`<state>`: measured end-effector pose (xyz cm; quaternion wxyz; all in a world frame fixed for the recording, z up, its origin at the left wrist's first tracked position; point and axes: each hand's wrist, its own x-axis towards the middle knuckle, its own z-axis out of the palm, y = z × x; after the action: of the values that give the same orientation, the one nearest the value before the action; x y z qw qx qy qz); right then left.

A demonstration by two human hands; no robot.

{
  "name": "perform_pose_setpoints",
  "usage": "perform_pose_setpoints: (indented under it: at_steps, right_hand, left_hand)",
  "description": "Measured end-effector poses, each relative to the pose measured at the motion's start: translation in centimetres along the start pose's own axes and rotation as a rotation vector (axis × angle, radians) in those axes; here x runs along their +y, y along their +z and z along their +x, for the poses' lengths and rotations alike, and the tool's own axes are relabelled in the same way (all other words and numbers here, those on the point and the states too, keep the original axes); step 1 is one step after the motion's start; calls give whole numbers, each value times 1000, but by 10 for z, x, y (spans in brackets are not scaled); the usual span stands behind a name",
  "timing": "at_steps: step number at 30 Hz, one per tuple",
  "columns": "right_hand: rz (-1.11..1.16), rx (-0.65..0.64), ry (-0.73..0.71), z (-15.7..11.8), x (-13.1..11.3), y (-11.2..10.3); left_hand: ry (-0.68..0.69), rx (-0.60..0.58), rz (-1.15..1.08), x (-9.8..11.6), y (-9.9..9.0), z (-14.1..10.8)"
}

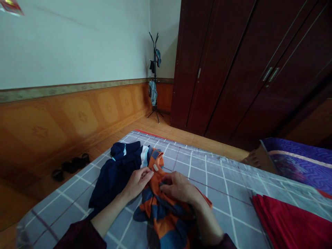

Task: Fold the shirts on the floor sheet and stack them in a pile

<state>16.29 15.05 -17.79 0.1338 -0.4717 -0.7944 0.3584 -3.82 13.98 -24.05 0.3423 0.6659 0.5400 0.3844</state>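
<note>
An orange and dark blue checked shirt [162,221] lies rumpled on the bed, its collar end pointing away from me and a small white tag [155,167] showing near the neck. My left hand [138,181] is at the shirt's left edge below the collar, thumb and fingers pinched together on the cloth. Across from it, my right hand [180,186] has its fingers curled into the orange fabric on the right side; its fingertips are partly hidden. Left of the shirt sits a navy garment [111,176] with white and light blue trim, under my left forearm.
A grey bedspread [215,193] with white lines covers the bed. Folded red cloth [290,221] lies at the right. Dark shoes [71,166] stand on the floor at left. Beyond are a coat rack [155,76], a dark red wardrobe [228,69] and purple bedding [301,159].
</note>
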Motion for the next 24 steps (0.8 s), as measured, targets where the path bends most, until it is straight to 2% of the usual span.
perform_pose_setpoints:
  at_steps: [3, 6, 9, 11, 12, 13, 16, 18, 20, 24]
  right_hand:
    - [5, -142, -114, -3, -21, 14]
    - [-66, -294, -201, -9, -39, 30]
    - [-102, -497, -317, -18, -54, 43]
    - [-69, -550, -372, -22, -61, 45]
    - [-44, -487, -382, -24, -62, 42]
    - [-16, -354, -369, -24, -62, 38]
    - [26, 180, -246, -18, -47, 18]
    - [-21, 413, -184, -10, -28, 6]
    - [-108, 491, -167, -2, -6, 1]
    - [-120, 459, -196, 11, 25, 7]
  left_hand:
    - [-104, -87, -130, 1, 3, 0]
    - [-179, -31, -183, 0, 8, 3]
    - [-192, 36, -207, -2, 13, 5]
    - [-188, 63, -198, -3, 15, 7]
    - [-188, 82, -189, -2, 15, 7]
    - [-176, 93, -182, -1, 15, 6]
    - [-55, 51, -196, 10, 13, 2]
    - [29, -34, -216, 22, 11, -4]
    - [60, -110, -220, 34, 9, -11]
    - [99, -220, -224, 49, 7, -23]
